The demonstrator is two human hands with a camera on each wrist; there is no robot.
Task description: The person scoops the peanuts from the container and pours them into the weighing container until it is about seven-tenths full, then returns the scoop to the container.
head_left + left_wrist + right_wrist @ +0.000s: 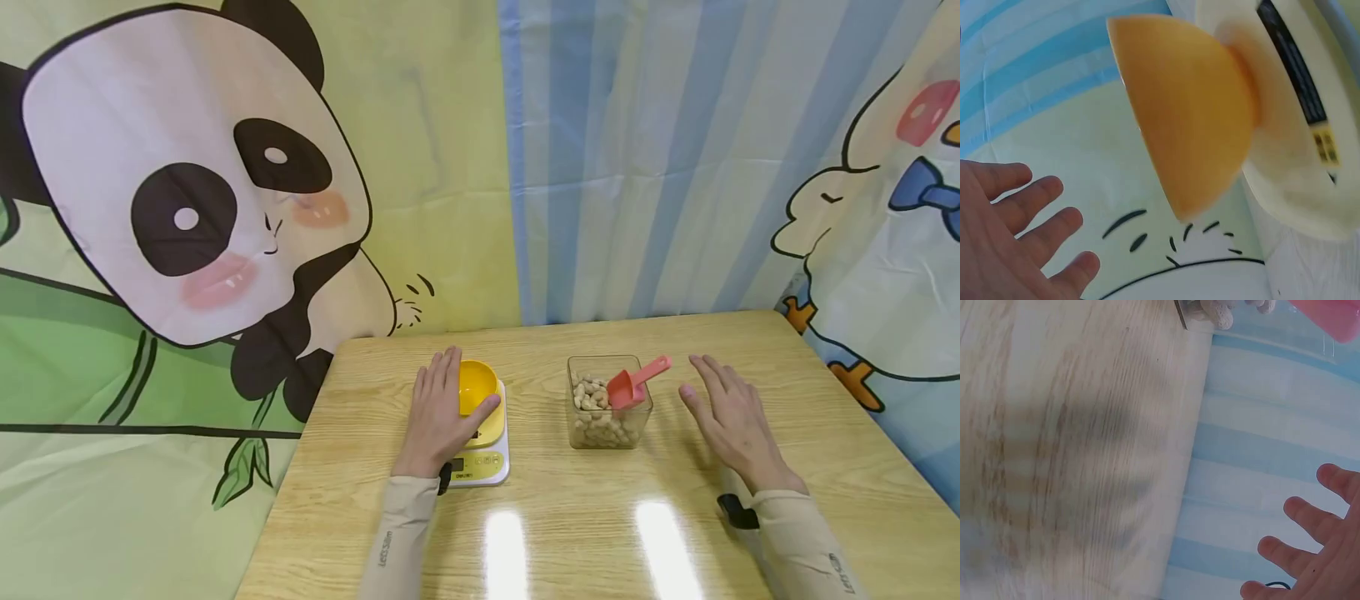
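Note:
My left hand (435,417) hovers beside a small yellow bowl (477,387), fingers straight and thumb spread, partly covering it in the head view. The bowl stands upright on a white and yellow kitchen scale (491,468). In the left wrist view, a gap shows between the fingers (1041,219) and the bowl (1191,112). Right of the scale is a clear square container (592,365) of peanuts (590,393), with a pink scoop (626,390) leaning in it, handle up to the right. My right hand (738,425) holds nothing, its fingers extended to the right of the container.
Everything stands on a light wooden table (547,550). A curtain (442,208) with a panda print hangs right behind its back edge. Dark bands sit on both wrists, the right one a black strap (738,512).

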